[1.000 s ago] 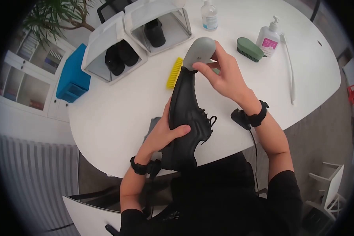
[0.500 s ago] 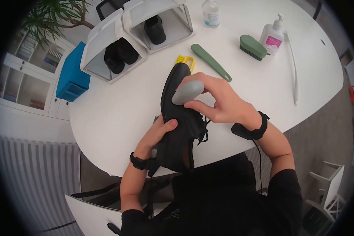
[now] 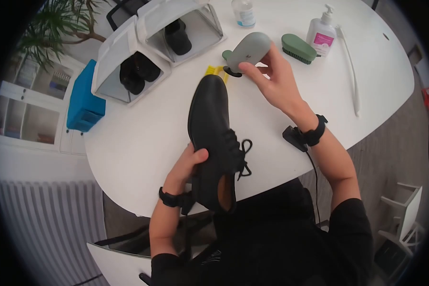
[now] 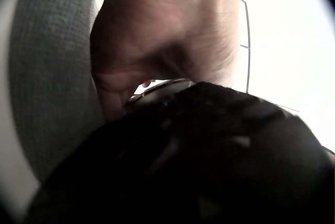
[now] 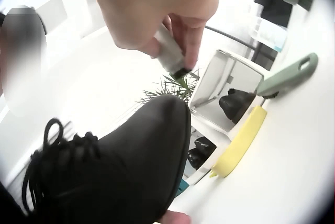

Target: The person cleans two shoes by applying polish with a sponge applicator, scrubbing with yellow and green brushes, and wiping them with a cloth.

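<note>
A black lace-up dress shoe (image 3: 209,107) stands tilted in front of the body, toe pointing away. My left hand (image 3: 183,164) grips its side, thumb over the upper and the other fingers hidden beneath. My right hand (image 3: 283,86) pinches a grey oval shoe-shine sponge (image 3: 250,50) between thumb and fingers, its dark underside showing. In the head view the sponge is just beyond the toe, to its right; in the right wrist view a gap separates the sponge (image 5: 170,54) from the shoe (image 5: 138,150). The left wrist view has grey cloth (image 4: 52,67) beside the left hand.
Beyond the toe lies a yellow brush (image 5: 242,143), near a long green handle (image 5: 290,75). A green brush (image 3: 298,47), pump bottle (image 3: 321,35), long white stick (image 3: 352,78) and clear bottle (image 3: 244,13) stand farther back. Two shoe boxes (image 3: 169,66) holding black shoes and a blue box (image 3: 85,102) are left.
The sponge went from the toe tip onto the shoe's upper, then lifted off forward and right. The left hand kept its grip while the shoe tilted and turned.
</note>
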`<action>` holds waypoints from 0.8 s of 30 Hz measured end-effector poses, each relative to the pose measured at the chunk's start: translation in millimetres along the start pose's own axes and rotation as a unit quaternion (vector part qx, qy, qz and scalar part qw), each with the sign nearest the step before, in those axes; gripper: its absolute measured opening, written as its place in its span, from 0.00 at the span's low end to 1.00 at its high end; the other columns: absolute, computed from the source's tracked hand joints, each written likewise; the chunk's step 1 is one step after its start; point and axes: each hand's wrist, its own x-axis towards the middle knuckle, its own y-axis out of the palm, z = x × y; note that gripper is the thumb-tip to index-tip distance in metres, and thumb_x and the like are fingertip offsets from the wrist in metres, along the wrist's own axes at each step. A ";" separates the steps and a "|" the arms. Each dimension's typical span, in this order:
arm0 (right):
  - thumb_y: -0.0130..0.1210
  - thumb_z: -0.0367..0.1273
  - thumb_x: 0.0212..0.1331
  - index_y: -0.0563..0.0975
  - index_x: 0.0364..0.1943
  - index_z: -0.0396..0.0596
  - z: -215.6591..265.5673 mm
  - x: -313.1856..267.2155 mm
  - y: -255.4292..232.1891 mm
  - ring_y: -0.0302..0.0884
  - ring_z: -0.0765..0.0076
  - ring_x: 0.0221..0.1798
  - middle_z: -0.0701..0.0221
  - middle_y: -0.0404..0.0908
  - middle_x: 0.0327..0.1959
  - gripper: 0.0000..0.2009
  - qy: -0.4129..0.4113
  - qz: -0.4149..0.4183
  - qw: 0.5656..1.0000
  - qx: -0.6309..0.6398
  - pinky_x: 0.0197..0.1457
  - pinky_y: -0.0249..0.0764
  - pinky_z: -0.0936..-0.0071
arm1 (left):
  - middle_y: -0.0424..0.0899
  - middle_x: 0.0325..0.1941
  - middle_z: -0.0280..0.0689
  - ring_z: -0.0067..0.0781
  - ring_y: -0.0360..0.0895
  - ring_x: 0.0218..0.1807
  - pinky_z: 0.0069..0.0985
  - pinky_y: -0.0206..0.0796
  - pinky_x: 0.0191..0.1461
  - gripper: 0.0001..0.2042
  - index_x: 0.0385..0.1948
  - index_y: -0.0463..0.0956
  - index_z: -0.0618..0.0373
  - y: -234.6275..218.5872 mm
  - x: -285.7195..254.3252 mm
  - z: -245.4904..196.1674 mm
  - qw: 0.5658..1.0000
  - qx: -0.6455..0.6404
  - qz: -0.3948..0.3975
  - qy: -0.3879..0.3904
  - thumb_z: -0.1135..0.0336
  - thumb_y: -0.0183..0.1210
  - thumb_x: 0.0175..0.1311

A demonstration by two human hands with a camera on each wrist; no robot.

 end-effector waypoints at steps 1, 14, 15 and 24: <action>0.66 0.31 0.69 0.73 0.61 0.40 6.5 -3.7 1.4 0.88 0.55 0.54 0.56 0.87 0.51 0.21 -0.048 -0.005 0.998 0.042 0.54 0.87 0.64 | 0.71 0.76 0.47 0.39 0.70 0.76 0.36 0.62 0.79 0.50 0.78 0.56 0.66 -3.8 4.4 1.3 0.999 -0.034 0.024 -0.007 0.38 0.69 0.65; 0.67 0.31 0.68 0.73 0.59 0.39 26.1 -21.0 23.8 0.88 0.54 0.50 0.57 0.85 0.49 0.21 -0.076 0.158 0.984 0.014 0.55 0.88 0.61 | 0.67 0.78 0.51 0.48 0.81 0.61 0.43 0.79 0.63 0.53 0.78 0.55 0.68 5.7 2.0 1.5 0.999 -0.015 0.032 0.033 0.32 0.64 0.65; 0.67 0.31 0.68 0.73 0.59 0.39 23.1 -18.7 22.7 0.88 0.54 0.50 0.57 0.85 0.49 0.21 -0.076 0.157 0.985 0.012 0.55 0.88 0.61 | 0.67 0.79 0.52 0.47 0.82 0.60 0.42 0.79 0.62 0.53 0.78 0.55 0.68 9.1 2.6 -1.5 0.999 -0.009 0.027 0.027 0.32 0.65 0.64; 0.68 0.36 0.69 0.74 0.56 0.38 -22.6 10.9 6.7 0.90 0.60 0.43 0.59 0.88 0.42 0.20 0.006 0.009 0.991 -0.137 0.49 0.86 0.67 | 0.64 0.81 0.54 0.45 0.83 0.56 0.38 0.81 0.59 0.51 0.77 0.56 0.73 29.3 5.1 -21.0 0.997 -0.042 0.056 0.022 0.38 0.65 0.63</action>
